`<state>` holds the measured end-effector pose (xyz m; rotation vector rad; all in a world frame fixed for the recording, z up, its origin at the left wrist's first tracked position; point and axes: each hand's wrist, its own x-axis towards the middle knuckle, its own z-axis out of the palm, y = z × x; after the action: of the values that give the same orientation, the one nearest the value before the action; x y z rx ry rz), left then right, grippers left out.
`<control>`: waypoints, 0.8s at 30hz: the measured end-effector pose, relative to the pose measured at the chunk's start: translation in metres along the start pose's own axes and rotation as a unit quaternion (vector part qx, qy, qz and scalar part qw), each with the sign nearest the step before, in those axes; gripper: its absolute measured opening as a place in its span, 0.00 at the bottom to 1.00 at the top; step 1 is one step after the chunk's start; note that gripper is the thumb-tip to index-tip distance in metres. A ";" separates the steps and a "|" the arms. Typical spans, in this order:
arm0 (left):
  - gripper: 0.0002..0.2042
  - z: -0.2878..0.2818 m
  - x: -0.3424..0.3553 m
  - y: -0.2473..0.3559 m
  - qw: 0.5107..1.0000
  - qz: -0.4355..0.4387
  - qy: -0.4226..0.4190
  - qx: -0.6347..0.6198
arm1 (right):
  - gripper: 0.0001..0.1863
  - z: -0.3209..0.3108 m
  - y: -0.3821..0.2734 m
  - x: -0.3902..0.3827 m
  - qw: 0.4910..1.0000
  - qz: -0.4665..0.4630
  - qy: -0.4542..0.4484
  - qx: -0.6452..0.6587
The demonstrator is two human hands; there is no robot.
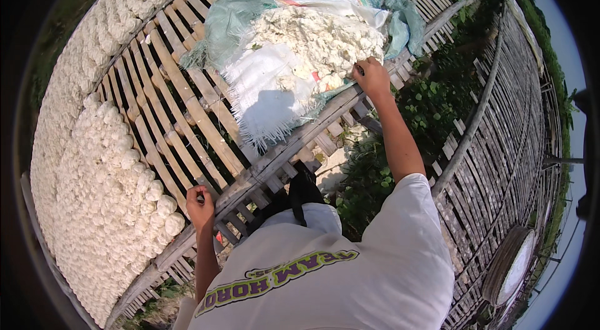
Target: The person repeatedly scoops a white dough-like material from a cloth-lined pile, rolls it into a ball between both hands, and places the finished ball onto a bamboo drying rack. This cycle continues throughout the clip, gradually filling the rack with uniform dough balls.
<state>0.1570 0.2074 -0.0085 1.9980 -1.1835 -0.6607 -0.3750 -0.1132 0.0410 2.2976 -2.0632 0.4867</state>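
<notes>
A heap of white, crumbly pieces (319, 36) lies on white woven sacking (265, 102) with frayed edges, over a pale green plastic sheet (231, 14), on a slatted bamboo platform (175, 92). My right hand (372, 77) is at the heap's right edge, fingers curled; what they hold is hidden. My left hand (200, 205) is lower left, closed, by the platform's front rail; its contents are too small to make out. To its left, rows of small white rounded lumps (94, 205) cover the slats.
Another slatted bamboo rack (487, 155) runs along the right, past a gap with green plants (425, 111). A round woven tray (509, 261) sits at lower right on that rack. The near platform has a long pole edge (275, 158) in front of me.
</notes>
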 end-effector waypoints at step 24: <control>0.06 -0.002 -0.002 0.018 0.999 -0.014 0.011 0.038 | 0.27 0.026 -0.034 0.019 0.955 -0.232 0.017 -0.185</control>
<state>0.1475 0.2040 0.0068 2.0833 -1.1841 -0.6139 -0.3349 -0.1331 0.0274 2.3916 -1.3714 0.1049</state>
